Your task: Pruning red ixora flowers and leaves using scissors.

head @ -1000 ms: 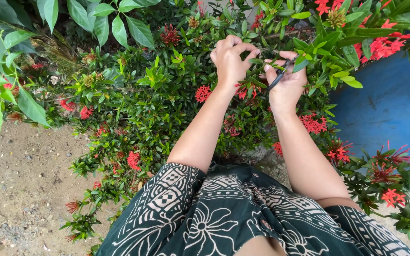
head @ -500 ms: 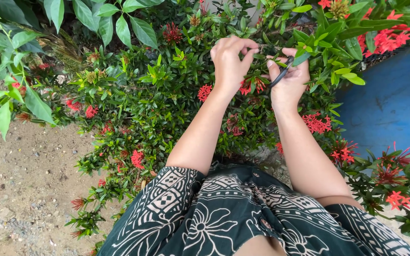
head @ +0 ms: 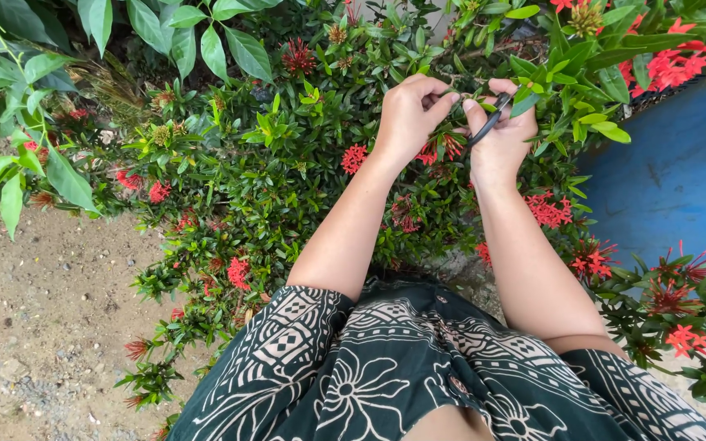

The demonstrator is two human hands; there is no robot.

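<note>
Both my hands reach into a low green shrub (head: 288, 171) dotted with red flower clusters. My left hand (head: 408, 116) pinches a thin stem among the leaves, fingers closed on it. Beside it, touching, my right hand (head: 498, 131) grips small black scissors (head: 490, 121) whose blades point up toward the same stem. A red flower cluster (head: 443, 149) hangs just under the two hands. The scissor tips are hidden by leaves and fingers.
A blue curved container wall (head: 672, 188) stands at the right behind the flowers. Bare sandy ground (head: 34, 318) lies at the lower left. Large-leaved plants (head: 173, 33) fill the top left. My patterned dark green dress (head: 386, 367) covers the bottom.
My left hand has slid right and closed against my right hand on the stem. The scissors stay in my right hand, shifted slightly up.
</note>
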